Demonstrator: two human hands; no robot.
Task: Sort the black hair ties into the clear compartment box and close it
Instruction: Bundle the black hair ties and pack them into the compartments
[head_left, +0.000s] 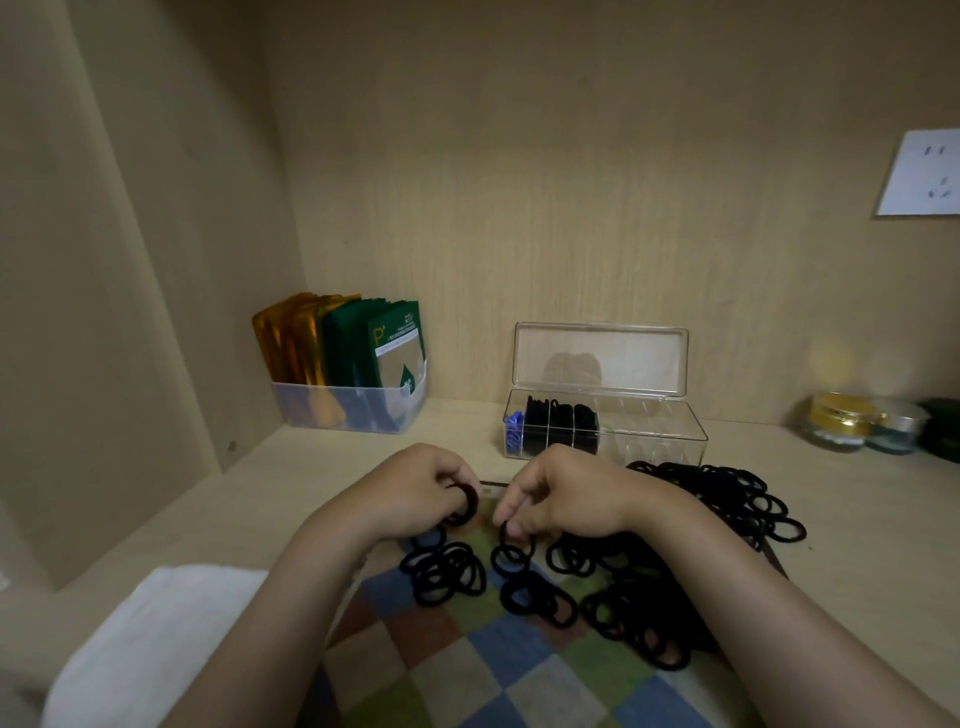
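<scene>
Left hand (415, 488) is gripping a bunch of black hair ties (464, 503), likely building a batch; right hand (563, 499) fingers (505, 512) are pinching another from the loose pile (649, 587). The clear compartment box (654, 431) is standing open, partly filled, just behind on the counter (311, 467).

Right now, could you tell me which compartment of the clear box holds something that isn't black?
The leftmost compartment: its contents are blue, the next ones hold black ties, the rest look empty.
</scene>
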